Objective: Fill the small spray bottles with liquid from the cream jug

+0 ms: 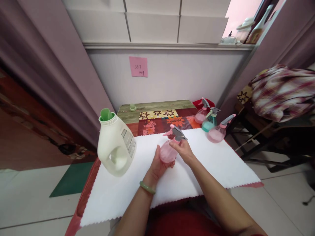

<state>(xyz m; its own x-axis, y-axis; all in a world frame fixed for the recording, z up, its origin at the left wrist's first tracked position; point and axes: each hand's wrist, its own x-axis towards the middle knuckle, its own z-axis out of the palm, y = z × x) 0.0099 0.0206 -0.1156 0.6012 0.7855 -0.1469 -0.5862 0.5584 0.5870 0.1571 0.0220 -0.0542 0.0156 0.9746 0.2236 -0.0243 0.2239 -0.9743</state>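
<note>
A pink spray bottle (167, 153) with a grey and pink trigger head is held tilted above the white cloth (197, 170). My left hand (158, 166), below a green bangle, cups its round body from the left and underneath. The fingers of my right hand (182, 149) are closed around the collar under the spray head. On the left stands a large cream detergent jug (116, 144) with a green spout in its open mouth. Three more spray bottles, a pink one (216, 133), a teal one (209, 123) and another pink one (201, 114), stand at the right.
A green cap (133, 107) lies at the table's back left. Behind the spray bottles is a red container (209, 102), partly hidden. A plaid cloth (283, 88) lies heaped at the right. The wall bears a pink note (138, 67).
</note>
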